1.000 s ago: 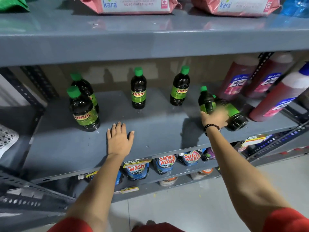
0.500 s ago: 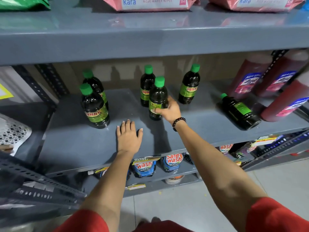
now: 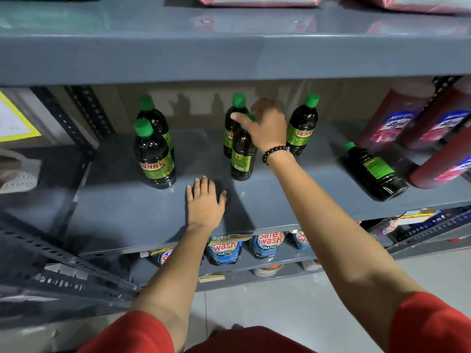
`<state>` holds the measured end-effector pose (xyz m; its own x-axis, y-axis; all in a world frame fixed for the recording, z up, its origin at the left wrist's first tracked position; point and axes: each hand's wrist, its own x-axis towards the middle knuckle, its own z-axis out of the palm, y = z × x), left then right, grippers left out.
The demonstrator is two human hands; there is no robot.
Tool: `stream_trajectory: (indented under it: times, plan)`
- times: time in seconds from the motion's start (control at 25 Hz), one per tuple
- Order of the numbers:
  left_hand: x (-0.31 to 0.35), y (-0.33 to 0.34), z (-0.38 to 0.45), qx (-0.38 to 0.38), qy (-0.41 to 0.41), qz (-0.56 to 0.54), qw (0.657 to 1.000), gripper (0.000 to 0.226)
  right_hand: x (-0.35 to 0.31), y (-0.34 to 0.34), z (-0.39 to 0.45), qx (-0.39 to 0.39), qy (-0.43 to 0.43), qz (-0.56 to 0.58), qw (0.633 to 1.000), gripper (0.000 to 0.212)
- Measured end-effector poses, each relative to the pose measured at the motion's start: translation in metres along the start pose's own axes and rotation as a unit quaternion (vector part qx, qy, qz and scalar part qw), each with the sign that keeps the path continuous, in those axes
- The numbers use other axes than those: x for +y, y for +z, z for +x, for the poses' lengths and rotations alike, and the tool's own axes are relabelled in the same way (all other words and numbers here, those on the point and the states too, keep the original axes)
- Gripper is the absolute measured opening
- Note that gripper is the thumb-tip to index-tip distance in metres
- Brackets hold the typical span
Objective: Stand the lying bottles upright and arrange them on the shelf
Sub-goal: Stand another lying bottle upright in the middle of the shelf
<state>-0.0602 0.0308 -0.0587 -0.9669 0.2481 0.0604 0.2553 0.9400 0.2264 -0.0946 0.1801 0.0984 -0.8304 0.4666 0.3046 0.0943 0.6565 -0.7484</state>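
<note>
Several dark bottles with green caps are on the grey middle shelf (image 3: 122,215). Two stand at the left, one in front (image 3: 153,159) and one behind (image 3: 155,118). Two more stand at the back, centre (image 3: 234,118) and right (image 3: 303,128). A fifth bottle (image 3: 242,159) stands upright in front of the centre one. My right hand (image 3: 269,124) hovers over its cap with loose, spread fingers and hides the cap. One bottle (image 3: 374,171) lies on its side at the right, cap pointing to the back. My left hand (image 3: 205,205) rests flat and open on the shelf.
Tall red bottles (image 3: 397,118) lean at the right end, one (image 3: 443,161) right beside the lying bottle. Blue wash pouches (image 3: 224,249) fill the shelf below. The upper shelf (image 3: 229,54) overhangs closely. Slotted posts (image 3: 86,110) stand at the left.
My right hand carried a bottle from the right side to the centre, stood it upright, then rose to its cap and loosened. My left hand stayed flat on the shelf.
</note>
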Motion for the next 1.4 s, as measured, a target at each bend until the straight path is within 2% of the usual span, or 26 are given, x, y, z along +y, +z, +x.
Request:
stream_trajectory:
  times: [0.08,0.16,0.32,0.4,0.6,0.8,1.04,1.24,1.32,1.36,1.4]
  plan:
    - [0.000,-0.001,-0.001,-0.008,0.002,0.007,1.000,0.057,-0.009,-0.007,0.010,-0.046,-0.040,-0.101,0.993,0.035]
    - [0.001,-0.002,-0.001,-0.012,0.001,0.009,1.000,0.059,-0.013,-0.013,0.016,-0.081,-0.050,-0.138,0.986,0.029]
    - [0.000,-0.002,-0.001,-0.016,0.001,0.016,1.000,0.059,-0.018,-0.014,0.011,-0.104,-0.057,-0.214,0.970,0.040]
    - [0.000,-0.002,-0.001,-0.018,0.002,0.020,1.000,0.059,-0.018,-0.014,0.009,-0.130,-0.074,-0.225,0.963,0.035]
    - [0.000,-0.003,-0.001,-0.018,0.003,0.015,1.000,0.059,-0.024,-0.023,0.013,-0.214,-0.093,-0.155,0.960,0.041]
    - [0.000,-0.002,-0.001,-0.022,0.003,0.017,1.000,0.059,-0.019,-0.018,0.015,-0.184,-0.087,-0.190,0.960,0.045]
    - [-0.001,-0.002,0.000,-0.020,0.002,0.015,1.000,0.059,-0.013,-0.020,0.025,-0.235,-0.088,-0.174,0.952,0.045]
    - [0.000,-0.001,0.000,-0.020,0.002,0.008,1.000,0.058,-0.009,-0.018,0.026,-0.237,-0.098,-0.180,0.950,0.047]
    - [-0.001,-0.001,0.000,-0.017,0.000,0.004,1.000,0.058,-0.003,-0.020,0.022,-0.248,-0.090,-0.106,0.959,0.049]
    - [-0.001,-0.001,-0.001,-0.017,-0.001,0.003,1.000,0.057,0.003,-0.023,0.017,-0.224,-0.078,-0.034,0.971,0.050]
    - [-0.001,-0.001,-0.001,-0.018,-0.001,0.001,1.000,0.057,0.013,-0.028,0.012,-0.155,-0.049,0.044,0.986,0.048]
